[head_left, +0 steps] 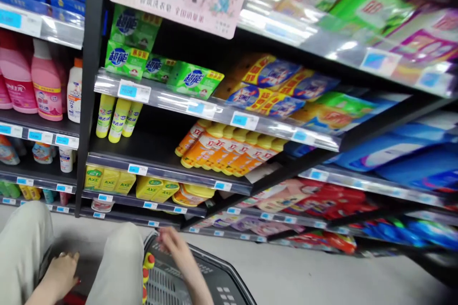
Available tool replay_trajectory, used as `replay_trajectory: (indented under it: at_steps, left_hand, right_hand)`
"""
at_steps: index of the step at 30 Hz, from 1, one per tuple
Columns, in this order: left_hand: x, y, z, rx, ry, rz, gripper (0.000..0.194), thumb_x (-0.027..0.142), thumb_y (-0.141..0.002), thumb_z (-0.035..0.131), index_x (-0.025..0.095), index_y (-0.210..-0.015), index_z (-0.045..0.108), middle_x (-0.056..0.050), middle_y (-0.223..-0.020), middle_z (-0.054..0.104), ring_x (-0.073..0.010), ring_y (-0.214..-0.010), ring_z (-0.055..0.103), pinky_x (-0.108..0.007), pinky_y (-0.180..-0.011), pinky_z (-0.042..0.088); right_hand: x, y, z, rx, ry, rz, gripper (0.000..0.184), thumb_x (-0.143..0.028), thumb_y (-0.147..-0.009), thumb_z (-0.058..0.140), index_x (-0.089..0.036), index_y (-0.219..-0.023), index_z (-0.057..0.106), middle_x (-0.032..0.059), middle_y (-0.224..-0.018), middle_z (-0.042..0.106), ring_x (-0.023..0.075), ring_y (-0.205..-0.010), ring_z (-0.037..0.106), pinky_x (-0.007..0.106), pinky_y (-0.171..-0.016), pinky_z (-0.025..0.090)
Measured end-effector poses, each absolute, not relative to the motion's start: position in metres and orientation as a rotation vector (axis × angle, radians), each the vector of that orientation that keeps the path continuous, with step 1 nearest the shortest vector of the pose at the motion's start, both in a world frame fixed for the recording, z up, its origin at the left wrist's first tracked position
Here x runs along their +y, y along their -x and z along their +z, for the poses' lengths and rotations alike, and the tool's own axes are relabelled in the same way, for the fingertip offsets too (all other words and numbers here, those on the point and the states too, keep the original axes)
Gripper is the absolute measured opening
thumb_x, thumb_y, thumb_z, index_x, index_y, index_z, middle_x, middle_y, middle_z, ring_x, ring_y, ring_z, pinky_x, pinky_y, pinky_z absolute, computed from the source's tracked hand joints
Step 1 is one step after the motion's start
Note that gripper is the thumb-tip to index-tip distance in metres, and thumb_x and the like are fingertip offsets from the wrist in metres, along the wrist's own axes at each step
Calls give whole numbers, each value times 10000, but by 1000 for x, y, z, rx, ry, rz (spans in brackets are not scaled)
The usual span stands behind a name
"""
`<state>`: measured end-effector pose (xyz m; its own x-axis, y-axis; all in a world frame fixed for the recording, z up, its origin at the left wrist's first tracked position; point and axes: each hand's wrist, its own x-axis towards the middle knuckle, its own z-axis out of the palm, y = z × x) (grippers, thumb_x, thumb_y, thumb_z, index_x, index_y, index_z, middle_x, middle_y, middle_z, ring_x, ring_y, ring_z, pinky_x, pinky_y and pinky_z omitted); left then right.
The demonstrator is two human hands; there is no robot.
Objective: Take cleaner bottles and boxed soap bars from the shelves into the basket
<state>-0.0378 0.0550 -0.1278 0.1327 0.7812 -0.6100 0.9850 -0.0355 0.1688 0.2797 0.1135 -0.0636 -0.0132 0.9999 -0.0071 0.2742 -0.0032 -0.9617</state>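
The left hand [61, 274] hangs between the bent knees [119, 259], its fingers loosely spread and slightly curled, with nothing visible in their grasp. The right hand [172, 244] is over the far end of the dark plastic shopping basket [166, 288], fingers bent and blurred; whether they grip anything or touch the rim cannot be told. Red-capped yellow bottles [145, 275] stand along the basket's left side, beside the knee.
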Motion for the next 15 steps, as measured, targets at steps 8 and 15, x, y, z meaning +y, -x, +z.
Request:
replay_trajectory:
  at_steps: [8,15]
  left_hand:
    - [60,34,-128,1633,-1795,-428,659,143,-765,554,53,-1414,492,-255,-1308,627,-375,-1254,572,-511,-1022,476]
    - [65,50,-141,1671,-1692,-342,582,98,-785,464,83,-1358,567,-247,-1280,647,-379,-1218,600,-533,-977,496]
  right_hand:
    - [341,-105,90,-1360,1273,713,448,-309,-590,858,-184,-834,504,-49,-767,571,109,-690,562,275,-713,484]
    - [390,-49,64,-1166,1323,560,561,-289,-579,827,-287,-746,291,-34,-782,528,170,-894,583,284,-765,480]
